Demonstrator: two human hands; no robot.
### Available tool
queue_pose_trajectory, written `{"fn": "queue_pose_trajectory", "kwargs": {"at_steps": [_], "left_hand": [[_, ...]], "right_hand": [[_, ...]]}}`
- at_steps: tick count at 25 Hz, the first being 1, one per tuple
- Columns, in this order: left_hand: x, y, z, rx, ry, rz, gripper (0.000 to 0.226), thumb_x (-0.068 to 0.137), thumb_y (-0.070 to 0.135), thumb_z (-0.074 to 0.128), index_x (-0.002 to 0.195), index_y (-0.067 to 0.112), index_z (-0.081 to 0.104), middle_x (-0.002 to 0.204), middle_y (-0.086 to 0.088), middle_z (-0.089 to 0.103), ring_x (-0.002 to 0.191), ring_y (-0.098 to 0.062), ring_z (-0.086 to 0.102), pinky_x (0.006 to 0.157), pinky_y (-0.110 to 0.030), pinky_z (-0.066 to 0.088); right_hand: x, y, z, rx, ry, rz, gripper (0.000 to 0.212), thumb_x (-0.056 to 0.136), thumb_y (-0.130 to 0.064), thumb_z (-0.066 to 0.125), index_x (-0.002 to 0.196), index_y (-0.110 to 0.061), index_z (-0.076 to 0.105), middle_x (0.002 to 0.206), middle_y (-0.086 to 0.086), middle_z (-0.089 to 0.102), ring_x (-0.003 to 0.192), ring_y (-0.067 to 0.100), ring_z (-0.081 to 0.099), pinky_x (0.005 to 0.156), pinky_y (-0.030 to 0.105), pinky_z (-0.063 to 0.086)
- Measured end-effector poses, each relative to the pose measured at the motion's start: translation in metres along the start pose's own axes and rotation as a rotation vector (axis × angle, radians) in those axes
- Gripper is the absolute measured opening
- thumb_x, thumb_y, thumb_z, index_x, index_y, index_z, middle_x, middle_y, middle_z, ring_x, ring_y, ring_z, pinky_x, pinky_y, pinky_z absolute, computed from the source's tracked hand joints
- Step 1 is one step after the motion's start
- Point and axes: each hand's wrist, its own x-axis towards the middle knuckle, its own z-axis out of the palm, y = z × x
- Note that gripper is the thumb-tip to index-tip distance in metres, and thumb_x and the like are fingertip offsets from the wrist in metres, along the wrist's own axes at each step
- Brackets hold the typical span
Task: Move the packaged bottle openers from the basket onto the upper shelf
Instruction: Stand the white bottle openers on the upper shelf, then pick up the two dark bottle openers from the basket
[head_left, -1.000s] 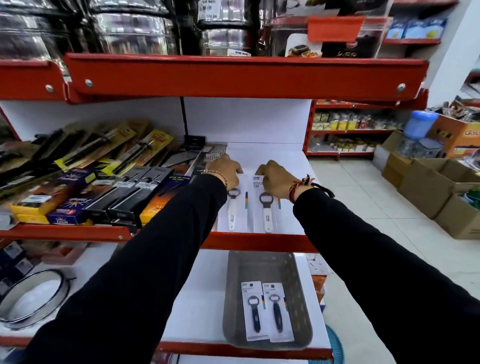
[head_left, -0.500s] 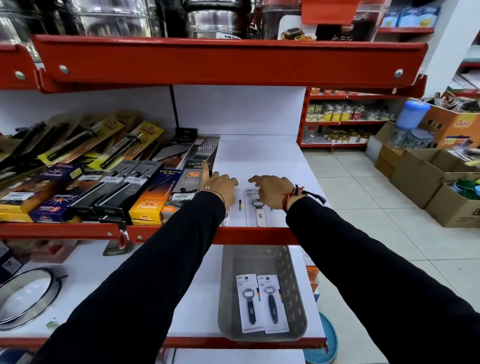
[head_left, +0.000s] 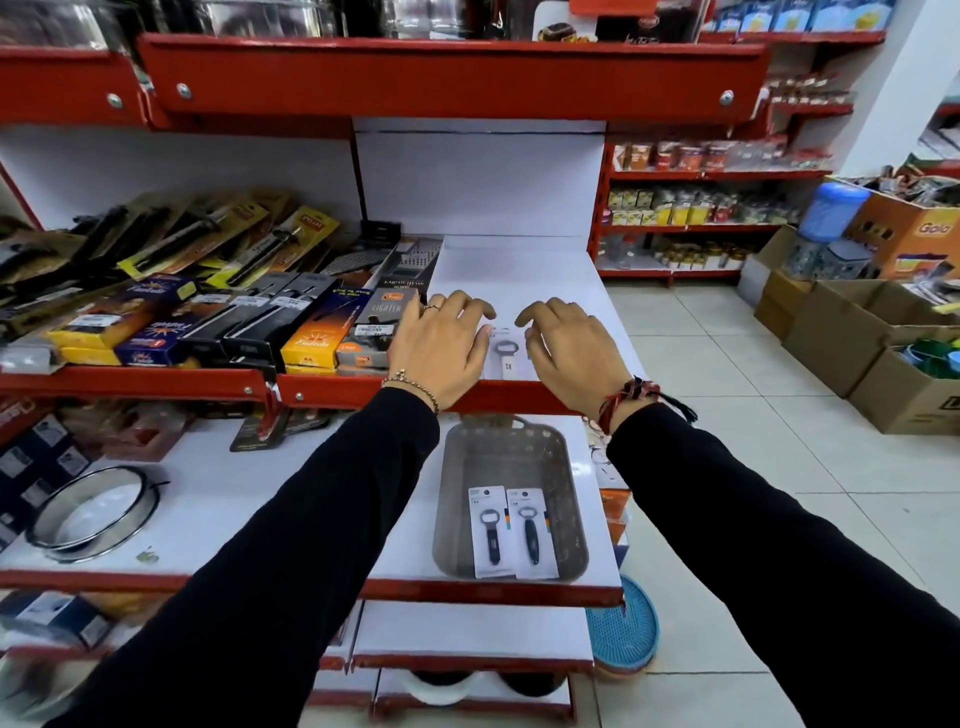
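Upper shelf (head_left: 524, 270): smooth white board, matt, with a glossy red painted metal front lip. White bottle opener (head_left: 503, 356) on it: glossy plastic handle, metal head, on white card. Basket (head_left: 571, 467): grey perforated plastic, dull finish. Two packaged bottle openers (head_left: 511, 532) inside: white paper card backing, dark handles with a slight sheen, bright metal heads. Sleeves (head_left: 332, 519): black cloth, matt. Left hand (head_left: 441, 348): metal ring and fine metal chain bracelet. Right hand (head_left: 576, 348): woven red and black thread band at the wrist. Round tin (head_left: 93, 512): polished metal rim. Floor (head_left: 727, 415): glossy pale tiles. Boxes (head_left: 841, 332): brown corrugated cardboard, matt.
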Motion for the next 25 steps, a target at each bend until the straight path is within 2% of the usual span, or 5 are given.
{"fn": "queue_pose_trajectory", "kwargs": {"at_steps": [3, 6, 11, 17, 25], "left_hand": [[-0.036, 0.013, -0.003, -0.032, 0.045, 0.047, 0.033, 0.097, 0.035, 0.033, 0.116, 0.028, 0.060, 0.110, 0.005, 0.063, 0.093, -0.019, 0.060, 0.085, -0.038, 0.041], [-0.077, 0.026, 0.015, -0.123, -0.035, 0.034, 0.031, 0.094, 0.028, 0.037, 0.116, 0.025, 0.060, 0.109, 0.005, 0.061, 0.091, -0.017, 0.056, 0.076, -0.031, 0.035], [-0.124, 0.036, 0.078, -0.263, -0.411, -0.034, 0.040, 0.091, 0.016, 0.043, 0.128, 0.018, 0.057, 0.125, -0.004, 0.057, 0.108, -0.024, 0.056, 0.091, -0.036, 0.049], [-0.126, 0.028, 0.166, -0.339, -0.861, -0.217, 0.054, 0.091, 0.005, 0.047, 0.144, 0.010, 0.046, 0.147, -0.013, 0.045, 0.130, -0.034, 0.051, 0.109, -0.040, 0.046], [-0.120, 0.026, 0.258, -0.220, -1.084, -0.181, 0.058, 0.090, 0.025, 0.062, 0.142, 0.006, 0.046, 0.150, -0.012, 0.039, 0.140, -0.035, 0.035, 0.113, -0.044, 0.039]], "right_hand": [[-0.041, -0.005, -0.001, 0.025, 0.039, -0.036, 0.029, 0.096, -0.024, 0.037, 0.114, -0.018, 0.060, 0.105, 0.001, 0.062, 0.093, 0.021, 0.055, 0.081, 0.037, 0.047], [-0.084, -0.004, 0.019, 0.054, -0.001, -0.037, 0.026, 0.093, -0.022, 0.040, 0.109, -0.017, 0.060, 0.101, 0.000, 0.061, 0.087, 0.020, 0.054, 0.076, 0.034, 0.045], [-0.124, 0.014, 0.087, 0.033, -0.316, 0.049, 0.027, 0.093, -0.020, 0.043, 0.114, -0.013, 0.059, 0.111, 0.008, 0.061, 0.100, 0.027, 0.056, 0.081, 0.036, 0.044], [-0.114, 0.051, 0.171, -0.052, -0.603, 0.180, 0.038, 0.089, -0.016, 0.048, 0.125, -0.012, 0.059, 0.132, 0.010, 0.058, 0.116, 0.032, 0.056, 0.090, 0.039, 0.049], [-0.101, 0.081, 0.249, -0.317, -0.840, 0.130, 0.052, 0.082, -0.033, 0.057, 0.134, -0.027, 0.057, 0.144, 0.006, 0.048, 0.131, 0.032, 0.037, 0.112, 0.045, 0.023]]}}
